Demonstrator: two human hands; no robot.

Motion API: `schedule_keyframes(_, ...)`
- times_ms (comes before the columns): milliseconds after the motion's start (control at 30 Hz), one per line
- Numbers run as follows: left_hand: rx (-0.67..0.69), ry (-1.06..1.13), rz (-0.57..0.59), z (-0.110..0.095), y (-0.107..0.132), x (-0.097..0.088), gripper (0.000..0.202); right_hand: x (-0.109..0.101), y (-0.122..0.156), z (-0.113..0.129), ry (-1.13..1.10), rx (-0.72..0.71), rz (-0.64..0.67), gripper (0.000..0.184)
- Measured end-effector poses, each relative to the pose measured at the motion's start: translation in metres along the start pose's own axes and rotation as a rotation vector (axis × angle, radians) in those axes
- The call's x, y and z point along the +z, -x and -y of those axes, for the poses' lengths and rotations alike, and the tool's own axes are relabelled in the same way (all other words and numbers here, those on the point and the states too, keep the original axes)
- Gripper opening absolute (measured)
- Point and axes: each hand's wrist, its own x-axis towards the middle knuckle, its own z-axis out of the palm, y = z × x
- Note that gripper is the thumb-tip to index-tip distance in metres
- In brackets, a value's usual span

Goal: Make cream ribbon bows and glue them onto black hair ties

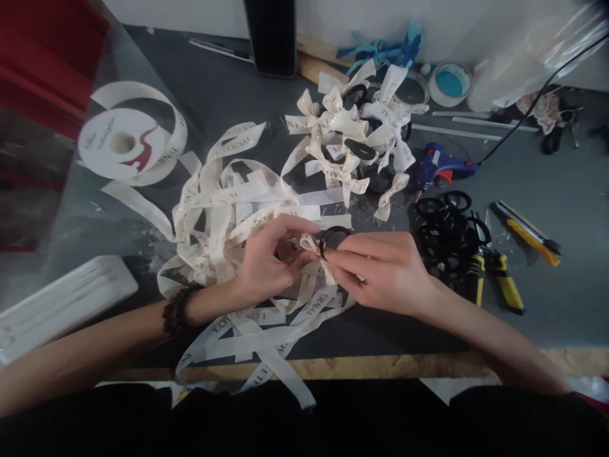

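Note:
Close together over the heap of cut ribbon, both my hands work on one small piece. My left hand [271, 260] pinches a looped white ribbon bow [309, 243] between thumb and fingers. In my right hand [380, 270] is a black hair tie [335, 236], its ring standing up above the fingertips against the bow. The right fingertips also touch the ribbon, and its tail hangs below them. Exactly how bow and tie join is hidden by the fingers. Around and under my hands lie loose printed ribbon strips [252, 197], some hanging over the table's front edge.
Finished bows on hair ties [342, 139] are piled at the back. A ribbon spool [121, 143] lies left, a white case [71, 304] front left. To the right are a blue glue gun [442, 166], black hair ties [442, 235], yellow-handled pliers [504, 279] and a yellow cutter [530, 235].

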Motion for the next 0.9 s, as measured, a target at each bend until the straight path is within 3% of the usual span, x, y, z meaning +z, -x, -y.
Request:
schedule_keyframes(367,0.013,-0.007,-0.021,0.0003,0.0011,0.0007,0.028,-0.004,-0.0013,-0.0017,0.119,-0.133,0.017,0.023)
schedule_keyframes(900,0.005,-0.089,-0.008,-0.0004,0.0029,0.0,0.028,0.0008,0.0005,-0.0039,0.168,-0.159,0.003,0.027)
